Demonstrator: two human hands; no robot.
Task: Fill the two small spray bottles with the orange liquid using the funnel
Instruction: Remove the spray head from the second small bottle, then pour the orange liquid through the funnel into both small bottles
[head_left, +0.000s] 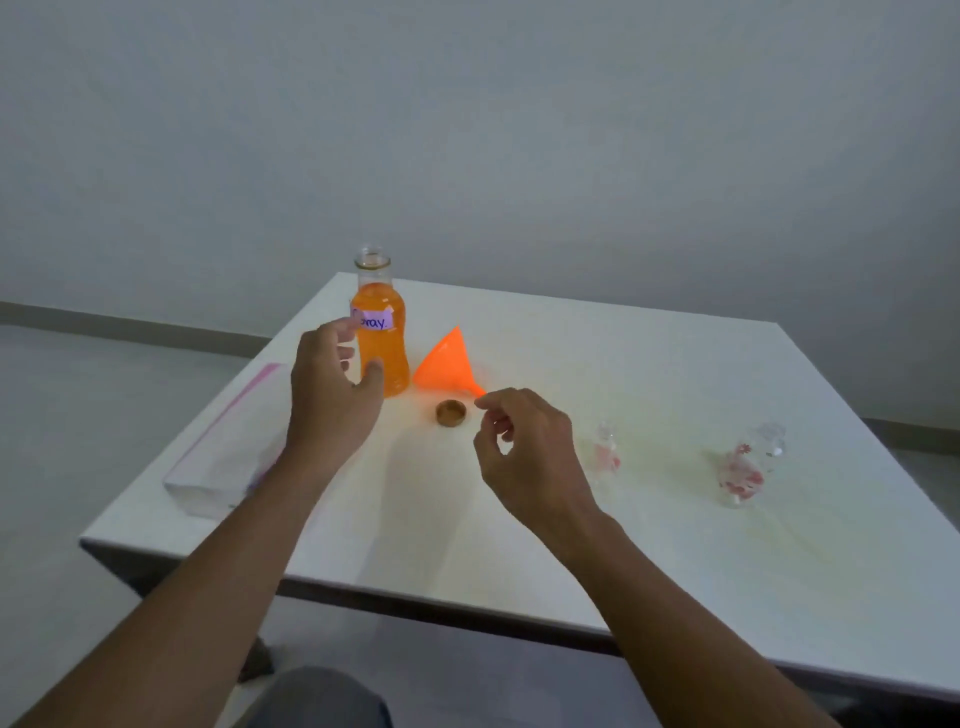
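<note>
From my seat I count one large bottle (378, 353), one funnel (445, 361), one cap (451, 413), two small spray bottles and one flat packet (228, 447), all on a white table (623, 364).

The large bottle stands upright toward the far left of the tabletop, its mouth uncapped. It is clear, filled with orange liquid up to the shoulder, and carries a white label with handwriting. The bright orange funnel lies on its side just right of it, with the spout pointing toward me and to the right. The brown cap rests in front of them, hollow side up.

The near spray bottle (607, 454) and the far-right spray bottle (745, 470) sit well apart from the large bottle. Both are clear with a red pattern, and blurred. Neither shows any orange inside.

The left hand (327, 395) is spread in a wide C at the large bottle's left side. Its thumb and forefinger tips overlap the bottle, and I cannot tell if they touch. The right hand (530, 447) hovers just right of the cap, fingers loosely curled, holding nothing.

The white and pink packet lies at the table's left edge.
</note>
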